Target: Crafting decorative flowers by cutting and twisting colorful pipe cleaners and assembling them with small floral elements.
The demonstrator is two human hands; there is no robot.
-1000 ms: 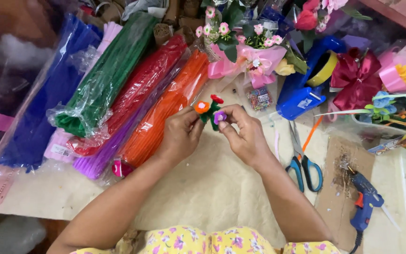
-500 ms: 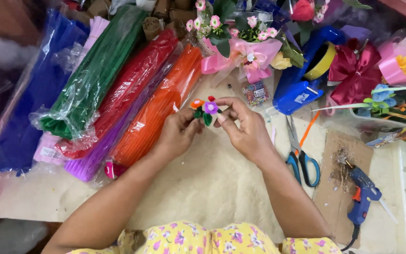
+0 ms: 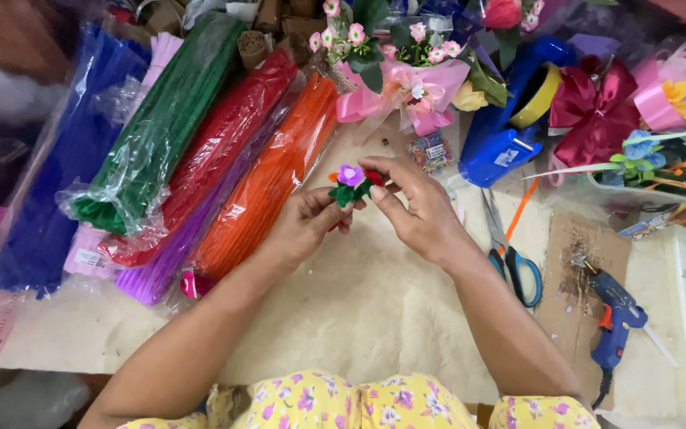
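I see my left hand [image 3: 299,230] and right hand [image 3: 418,210] both pinching one tiny flower posy [image 3: 351,184]. Five pipe-cleaner bundles [image 3: 267,183] lie beside it.

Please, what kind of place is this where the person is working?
Probably a craft table for making artificial flowers. Long plastic-wrapped bundles of fuzzy wire stems, such as the orange bundle, lie beside a blue glue gun, blue-handled scissors and finished pink-wrapped flower posies.
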